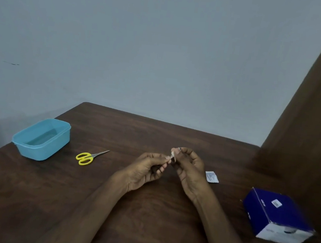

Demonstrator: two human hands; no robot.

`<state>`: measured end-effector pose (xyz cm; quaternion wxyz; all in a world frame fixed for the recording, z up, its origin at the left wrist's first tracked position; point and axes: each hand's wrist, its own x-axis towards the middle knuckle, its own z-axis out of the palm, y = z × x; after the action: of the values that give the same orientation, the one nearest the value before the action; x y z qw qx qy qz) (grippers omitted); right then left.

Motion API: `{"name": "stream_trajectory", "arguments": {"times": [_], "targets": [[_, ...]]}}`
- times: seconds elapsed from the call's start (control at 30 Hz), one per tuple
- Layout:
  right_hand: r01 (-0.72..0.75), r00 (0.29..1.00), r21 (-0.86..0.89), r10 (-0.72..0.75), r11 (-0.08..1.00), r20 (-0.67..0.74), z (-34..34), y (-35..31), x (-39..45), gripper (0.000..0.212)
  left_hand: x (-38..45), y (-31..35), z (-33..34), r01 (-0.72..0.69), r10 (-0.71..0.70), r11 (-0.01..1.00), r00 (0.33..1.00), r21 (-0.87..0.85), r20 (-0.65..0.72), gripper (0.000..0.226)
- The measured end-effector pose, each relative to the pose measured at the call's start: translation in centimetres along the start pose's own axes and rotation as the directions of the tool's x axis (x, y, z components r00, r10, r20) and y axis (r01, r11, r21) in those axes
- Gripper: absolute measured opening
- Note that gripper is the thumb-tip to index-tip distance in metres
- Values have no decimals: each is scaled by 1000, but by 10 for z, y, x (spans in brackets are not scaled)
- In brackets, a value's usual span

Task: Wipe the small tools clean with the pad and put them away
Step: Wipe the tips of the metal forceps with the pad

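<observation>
Both hands meet above the middle of the brown table (154,132). My left hand (146,169) pinches a small dark tool, mostly hidden by the fingers. My right hand (188,168) pinches a small white pad (172,155) against the tool's tip. What kind of tool it is cannot be made out. Small scissors with yellow handles (89,157) lie shut on the table, left of my hands. An open light-blue plastic box (41,139) stands at the table's left edge.
A torn white sachet (211,176) lies just right of my right hand. A dark blue carton (276,216) sits near the right edge. A brown curtain (312,118) hangs at the right. A pale wall runs behind the table.
</observation>
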<state>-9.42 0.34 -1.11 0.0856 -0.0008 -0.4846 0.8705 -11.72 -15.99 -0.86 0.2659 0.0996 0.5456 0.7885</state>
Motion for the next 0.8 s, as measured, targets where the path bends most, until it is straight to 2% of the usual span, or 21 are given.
{"name": "stream_trajectory", "arguments": {"times": [0.1, 0.2, 0.3, 0.4, 0.47, 0.57, 0.73, 0.8], "targets": [[19, 1000, 5, -19, 1000, -19, -1, 2, 1, 11, 0, -4, 1, -69, 70, 996, 997, 62, -28, 20], [12, 1000, -32, -11, 999, 6, -3, 5, 1, 22, 2, -11, 0, -184, 206, 957, 975, 223, -82, 22], [4, 1000, -82, -4, 997, -5, -5, 8, -1, 29, 2, -18, -2, -293, 383, 840, 916, 457, -117, 21], [28, 999, -97, -30, 995, -20, -9, 12, -3, 19, -1, -22, 3, -322, 495, 715, 860, 621, -125, 20], [68, 996, -139, -75, 988, -42, -9, 15, -2, 12, -2, -25, 5, -327, 527, 667, 842, 669, -114, 18], [109, 992, -227, -121, 968, -41, -9, 18, -4, 12, -4, -30, 5, -312, 539, 612, 837, 727, -94, 16], [118, 992, -299, -123, 947, 4, -9, 16, -9, 24, -12, -27, 7, -261, 536, 599, 833, 757, -136, 17], [111, 992, -297, -123, 949, -24, -7, 15, -10, 19, -15, -26, 9, -253, 538, 594, 831, 764, -143, 18]]}}
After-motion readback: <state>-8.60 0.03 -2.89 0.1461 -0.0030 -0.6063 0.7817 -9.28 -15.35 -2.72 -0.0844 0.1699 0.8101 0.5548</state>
